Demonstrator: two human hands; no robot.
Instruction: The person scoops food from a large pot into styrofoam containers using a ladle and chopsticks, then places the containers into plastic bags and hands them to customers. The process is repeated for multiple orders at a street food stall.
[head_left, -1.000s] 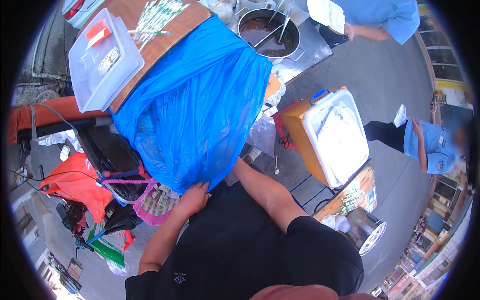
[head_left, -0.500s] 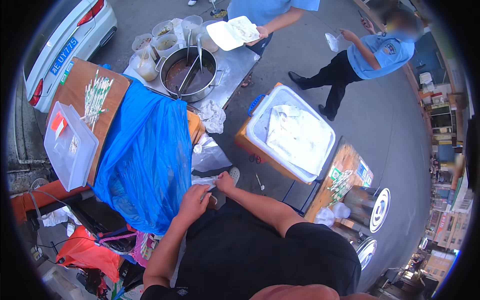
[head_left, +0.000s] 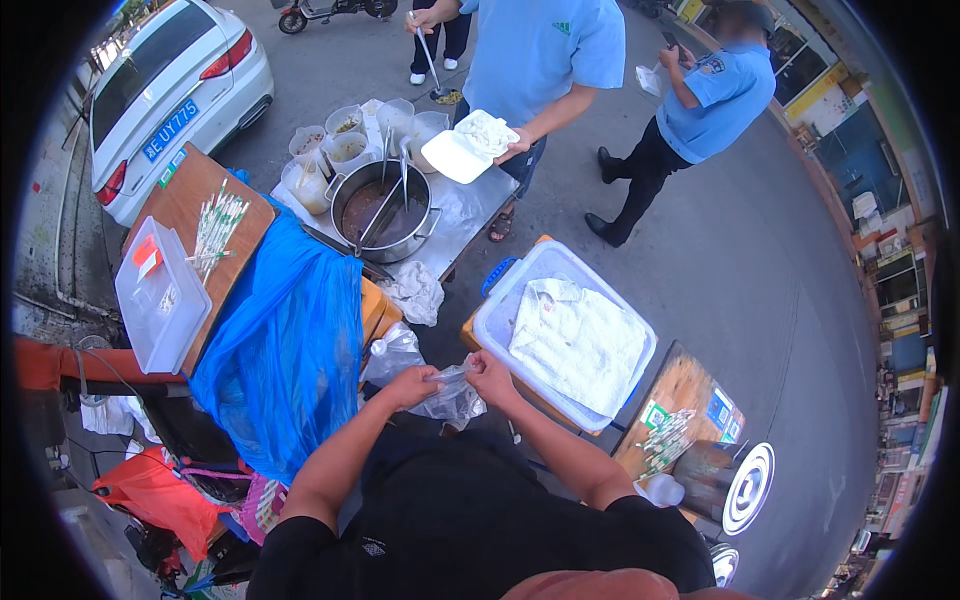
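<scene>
My left hand (head_left: 411,385) and my right hand (head_left: 489,377) are close together in front of my chest, both pinching a thin clear plastic bag (head_left: 452,395) that hangs crumpled below them. Just to the right stands a clear plastic tub (head_left: 510,300) holding white sheets of food under film. To the left a large blue plastic bag (head_left: 285,350) drapes over the edge of the stall.
A metal pot (head_left: 385,212) with dark liquid and ladles sits on a foil-covered table, with several cups behind. A person in a light blue shirt holds a white foam box (head_left: 470,150). Another person stands at the right. A white car (head_left: 170,85) is parked left.
My view has swung up from the blue bag toward the street. Both hands left the blue bag's edge, moved right and now hold a clear plastic bag between them.
</scene>
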